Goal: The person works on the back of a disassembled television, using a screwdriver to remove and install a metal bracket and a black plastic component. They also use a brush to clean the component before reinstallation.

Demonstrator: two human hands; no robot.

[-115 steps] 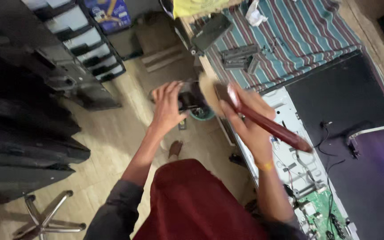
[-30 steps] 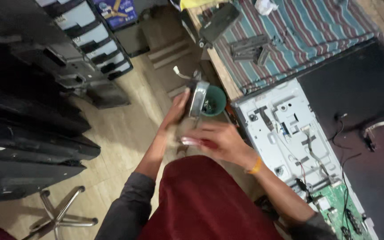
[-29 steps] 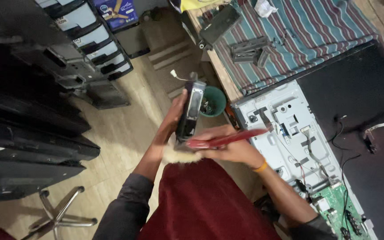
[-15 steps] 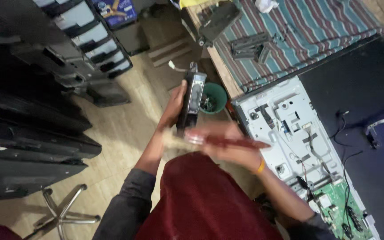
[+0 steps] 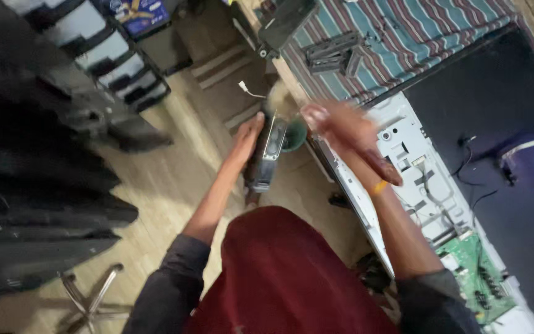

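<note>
Left hand [image 5: 246, 137] wrapped around a long dark speaker [image 5: 266, 154], held upright off the worktop's edge [image 5: 341, 179]; right hand [image 5: 335, 124], gripping a brush [image 5: 383, 168], sits just right of it.

striped cloth [image 5: 415, 43] on counter, dark brackets [image 5: 332, 52] lying on it, white metal chassis [image 5: 412, 164] with green circuit board [image 5: 474, 272] at its near end, green bin [image 5: 295, 136] on wooden floor [image 5: 168, 185], chair base [image 5: 91, 297]
</note>
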